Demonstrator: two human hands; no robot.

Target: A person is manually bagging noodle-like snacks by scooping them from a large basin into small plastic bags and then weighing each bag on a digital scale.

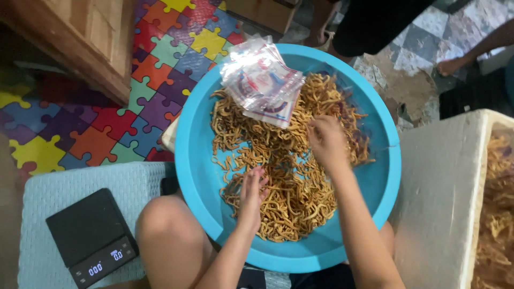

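Note:
A big round blue basin (198,160) rests on my lap and holds a heap of thin golden fried snack sticks (289,192). My left hand (251,192) lies palm-down on the near part of the heap, fingers together over the sticks. My right hand (326,142) reaches into the middle of the heap, fingers curled down into the sticks; whether it grips any is not visible. A stack of clear plastic bags with red and blue print (262,80) lies on the sticks at the far side of the basin.
A black digital kitchen scale (91,233) sits on a pale blue cushion (64,187) at my left. A white foam box (444,192) with more snack sticks (498,214) stands at right. Colourful puzzle floor mats (107,118), wooden furniture (80,37) and another person's legs (375,27) lie beyond.

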